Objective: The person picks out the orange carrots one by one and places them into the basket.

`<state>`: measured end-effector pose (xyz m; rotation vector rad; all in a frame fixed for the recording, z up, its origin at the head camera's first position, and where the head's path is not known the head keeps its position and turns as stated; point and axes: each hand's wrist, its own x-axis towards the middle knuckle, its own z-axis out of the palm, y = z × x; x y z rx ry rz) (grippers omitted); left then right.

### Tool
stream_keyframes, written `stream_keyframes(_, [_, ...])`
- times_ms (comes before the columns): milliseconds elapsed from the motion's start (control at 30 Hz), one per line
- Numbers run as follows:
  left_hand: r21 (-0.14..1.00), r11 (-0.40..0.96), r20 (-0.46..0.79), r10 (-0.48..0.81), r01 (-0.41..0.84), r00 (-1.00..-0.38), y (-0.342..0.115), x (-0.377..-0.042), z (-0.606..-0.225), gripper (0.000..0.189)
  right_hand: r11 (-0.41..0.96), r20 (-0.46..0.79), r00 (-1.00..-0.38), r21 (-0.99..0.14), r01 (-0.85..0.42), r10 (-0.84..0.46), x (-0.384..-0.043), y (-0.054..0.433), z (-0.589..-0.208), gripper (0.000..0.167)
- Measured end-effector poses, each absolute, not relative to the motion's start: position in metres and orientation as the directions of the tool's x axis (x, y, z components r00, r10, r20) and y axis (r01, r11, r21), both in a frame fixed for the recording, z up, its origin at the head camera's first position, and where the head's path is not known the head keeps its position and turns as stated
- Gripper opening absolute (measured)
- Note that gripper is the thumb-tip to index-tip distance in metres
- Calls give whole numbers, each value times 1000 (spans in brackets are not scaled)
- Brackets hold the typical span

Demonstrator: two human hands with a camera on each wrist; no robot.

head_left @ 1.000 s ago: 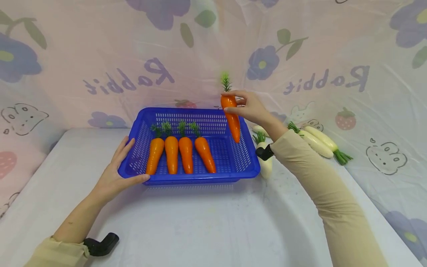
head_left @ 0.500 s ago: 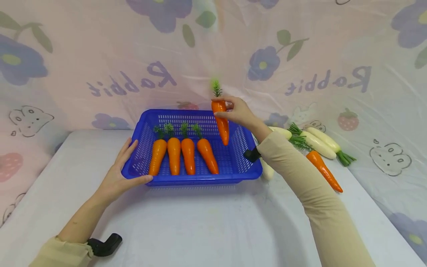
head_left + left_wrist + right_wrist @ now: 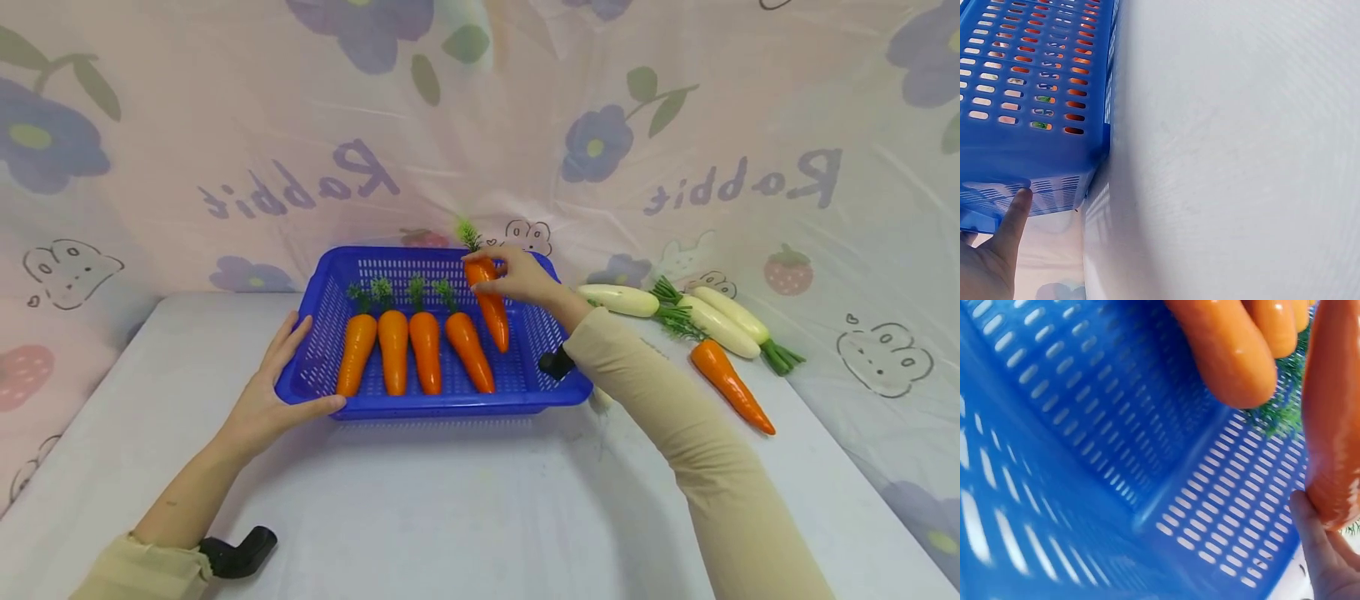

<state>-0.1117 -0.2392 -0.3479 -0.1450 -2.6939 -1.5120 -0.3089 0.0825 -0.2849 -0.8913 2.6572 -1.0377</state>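
In the head view my right hand (image 3: 517, 275) pinches an orange carrot (image 3: 491, 304) near its leafy top, thumb on one side and fingers on the other. Its tip points down into the right part of a blue plastic basket (image 3: 450, 407). The right wrist view shows the same carrot (image 3: 1334, 412) at the right edge, with a thumb against it. Several carrots (image 3: 425, 354) lie side by side in the basket, green tops toward the back. My left hand (image 3: 262, 408) rests at the basket's left front corner, fingers spread and fairly straight, thumb along the front rim.
To the right of the basket, one carrot (image 3: 731, 387) lies on the white table (image 3: 465, 508). Behind it are several white radishes (image 3: 718, 325) with green stems. Another pale radish is mostly hidden behind the right forearm. A printed rabbit-and-flower cloth (image 3: 480, 125) hangs behind.
My right hand has carried its carrot left and down, lower into the basket. Its arm has uncovered the carrot and more radishes on the right. The left hand stays at the basket.
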Motion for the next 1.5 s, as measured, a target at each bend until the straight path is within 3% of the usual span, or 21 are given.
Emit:
stream_keyframes(233, [853, 511, 90, 61, 108, -994, -239, -112, -349, 102, 670, -57, -826, -616, -413, -562, -308, 80, -296, 47])
stream_keyframes(733, [851, 513, 95, 60, 112, -994, -238, -112, -349, 103, 714, -146, -825, -595, -368, -547, -308, 78, -309, 45])
stream_keyframes(1000, [849, 517, 93, 56, 109, -994, -238, -112, -348, 102, 710, -203, -761, -563, -423, -616, -306, 78, -311, 56])
stream_keyframes(1233, [846, 521, 92, 57, 109, -994, -237, -112, -348, 102, 749, -381, -684, -544, -378, -622, -304, 78, -311, 70])
stream_keyframes(1500, [850, 517, 86, 58, 103, -995, -238, -111, -347, 102, 763, -424, -670, -543, -351, -610, -302, 73, -311, 70])
